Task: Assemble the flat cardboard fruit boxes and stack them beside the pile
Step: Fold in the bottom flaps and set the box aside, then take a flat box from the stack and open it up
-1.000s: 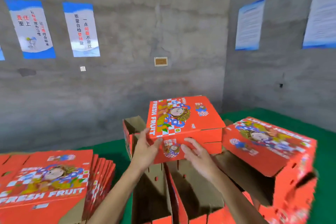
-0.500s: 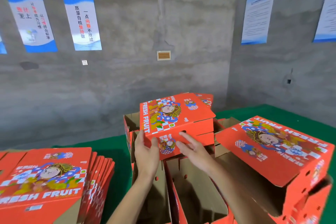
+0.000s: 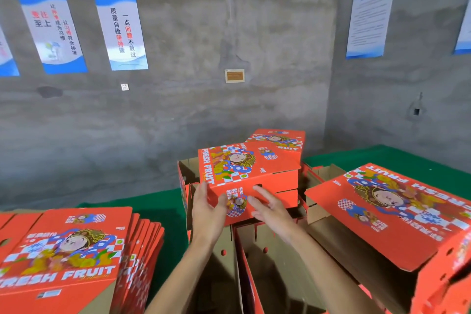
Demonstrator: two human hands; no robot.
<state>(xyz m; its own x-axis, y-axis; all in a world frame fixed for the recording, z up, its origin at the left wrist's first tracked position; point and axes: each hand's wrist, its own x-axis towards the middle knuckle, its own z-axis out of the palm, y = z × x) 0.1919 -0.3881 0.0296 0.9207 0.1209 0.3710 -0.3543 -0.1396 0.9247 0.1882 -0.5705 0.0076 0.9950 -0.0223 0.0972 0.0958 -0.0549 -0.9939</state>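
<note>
An assembled red "FRESH FRUIT" box [image 3: 248, 168] sits on top of other boxes at the centre. My left hand [image 3: 207, 214] lies with straight fingers at its near left corner. My right hand [image 3: 271, 209] has its fingers spread flat against the box's front face. Neither hand grips the box. A pile of flat red cardboard blanks [image 3: 66, 252] lies at the lower left. Another closed box [image 3: 279, 139] shows just behind the central one.
A tilted assembled box [image 3: 392, 211] lies at the right on other boxes. Open brown box interiors [image 3: 270, 270] stand below my arms. A green table cover [image 3: 163, 211] lies underneath. Concrete walls with posters [image 3: 119, 30] close the corner behind.
The box has settled farther back onto the stack. My left hand has let go of its corner, and both hands now lie open against its front. The camera has turned, revealing a box behind.
</note>
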